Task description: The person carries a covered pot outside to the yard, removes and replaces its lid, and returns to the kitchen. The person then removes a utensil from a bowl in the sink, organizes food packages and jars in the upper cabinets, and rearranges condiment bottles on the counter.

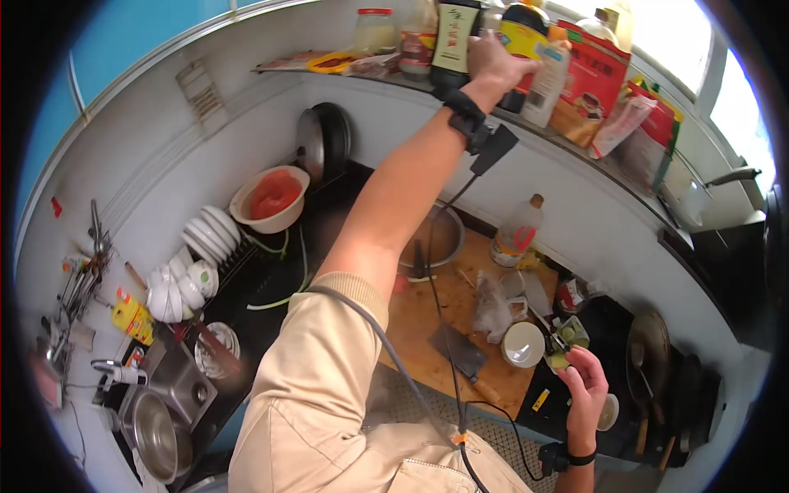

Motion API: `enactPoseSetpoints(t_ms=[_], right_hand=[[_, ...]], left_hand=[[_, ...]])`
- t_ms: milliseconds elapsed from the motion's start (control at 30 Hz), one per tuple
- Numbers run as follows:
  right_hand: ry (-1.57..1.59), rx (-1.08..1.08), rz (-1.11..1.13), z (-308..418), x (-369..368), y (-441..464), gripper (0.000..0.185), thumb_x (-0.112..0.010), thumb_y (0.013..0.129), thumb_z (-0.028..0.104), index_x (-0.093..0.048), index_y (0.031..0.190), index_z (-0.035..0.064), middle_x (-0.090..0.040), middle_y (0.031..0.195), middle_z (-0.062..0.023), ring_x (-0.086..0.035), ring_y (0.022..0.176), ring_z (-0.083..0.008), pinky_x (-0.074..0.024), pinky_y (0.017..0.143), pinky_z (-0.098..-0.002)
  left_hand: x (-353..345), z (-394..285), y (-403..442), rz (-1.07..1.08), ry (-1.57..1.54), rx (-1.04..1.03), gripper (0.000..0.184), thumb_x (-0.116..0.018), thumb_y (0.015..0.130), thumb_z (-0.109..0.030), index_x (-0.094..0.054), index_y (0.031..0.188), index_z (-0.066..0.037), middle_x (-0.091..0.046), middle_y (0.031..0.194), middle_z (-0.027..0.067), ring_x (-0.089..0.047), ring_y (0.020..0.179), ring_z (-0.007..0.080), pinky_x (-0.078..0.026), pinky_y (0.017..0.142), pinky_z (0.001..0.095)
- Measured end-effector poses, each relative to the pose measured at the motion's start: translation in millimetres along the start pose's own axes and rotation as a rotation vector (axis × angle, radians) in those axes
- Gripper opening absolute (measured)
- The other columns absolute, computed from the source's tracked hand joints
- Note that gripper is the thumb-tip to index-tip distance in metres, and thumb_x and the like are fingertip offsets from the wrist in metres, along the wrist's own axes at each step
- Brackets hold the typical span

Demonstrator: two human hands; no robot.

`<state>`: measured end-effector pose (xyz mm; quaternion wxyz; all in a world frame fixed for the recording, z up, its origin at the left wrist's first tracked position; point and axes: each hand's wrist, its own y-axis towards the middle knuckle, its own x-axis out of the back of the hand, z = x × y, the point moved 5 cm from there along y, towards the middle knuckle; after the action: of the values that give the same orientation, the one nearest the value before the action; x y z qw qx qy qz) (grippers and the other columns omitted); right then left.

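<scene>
The fingers of the left hand (491,66) are partly spread across a yellow-labelled bottle (521,36); whether it is gripped cannot be told. It is stood on the shelf (362,79), beside a white bottle (545,86). The right hand's (585,384) fingers are curled at 1 green item (557,361), their hold unclear. Below, 1 cleaver (457,352) is laid on the wooden board (404,329).

White walls (160,156), bright window (670,41)
</scene>
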<state>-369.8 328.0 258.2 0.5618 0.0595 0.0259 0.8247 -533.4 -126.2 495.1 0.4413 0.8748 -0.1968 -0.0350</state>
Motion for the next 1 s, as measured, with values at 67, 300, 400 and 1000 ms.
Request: enactPoseSetpoints(t_ms=[67, 300, 400, 1000], right_hand=[[0.019, -0.003, 0.027, 1, -6, 0, 0.027, -0.057, 0.085, -0.003, -0.059, 0.112, -0.0047, -0.051, 0.126, -0.0118, -0.056, 0.108, -0.0178, -0.0546, 0.085, -0.0318], [0.015, -0.037, 0.033, -13, 5, -3, 0.030, -0.057, 0.089, 0.003, -0.057, 0.119, -0.0020, -0.059, 0.114, -0.0086, -0.058, 0.106, -0.0151, -0.0545, 0.085, -0.0309], [0.064, -0.068, 0.033, -26, 4, -5, 0.031, -0.057, 0.089, 0.004, -0.056, 0.120, -0.0019, -0.060, 0.112, -0.0086, -0.058, 0.105, -0.0153, -0.0547, 0.085, -0.0309], [0.130, -0.604, 0.271, -102, -206, 37, 0.023, -0.058, 0.090, 0.003, -0.059, 0.112, -0.0023, -0.063, 0.108, -0.0093, -0.063, 0.099, -0.0182, -0.0573, 0.079, -0.0309]], left_hand=[[-10, 12, -1, 0.053, -0.053, 0.070, 0.083, -0.089, 0.051, -0.044, -0.055, 0.110, 0.004, -0.057, 0.107, 0.0218, -0.058, 0.100, 0.0328, -0.051, 0.086, 0.0379], [-25, 19, -20, -0.099, 0.059, -0.039, 0.082, -0.090, 0.052, -0.037, -0.051, 0.111, 0.006, -0.054, 0.104, 0.0212, -0.053, 0.100, 0.0349, -0.046, 0.088, 0.0411], [-3, 8, -34, -0.104, 0.177, -0.018, 0.100, -0.089, 0.054, -0.044, -0.041, 0.123, 0.009, -0.051, 0.113, 0.0236, -0.051, 0.107, 0.0374, -0.044, 0.093, 0.0419], [421, 565, -342, -0.094, -0.317, 1.217, 0.065, -0.072, 0.082, -0.025, -0.040, 0.134, -0.002, -0.038, 0.134, 0.0257, -0.052, 0.112, 0.0410, -0.053, 0.082, 0.0456]])
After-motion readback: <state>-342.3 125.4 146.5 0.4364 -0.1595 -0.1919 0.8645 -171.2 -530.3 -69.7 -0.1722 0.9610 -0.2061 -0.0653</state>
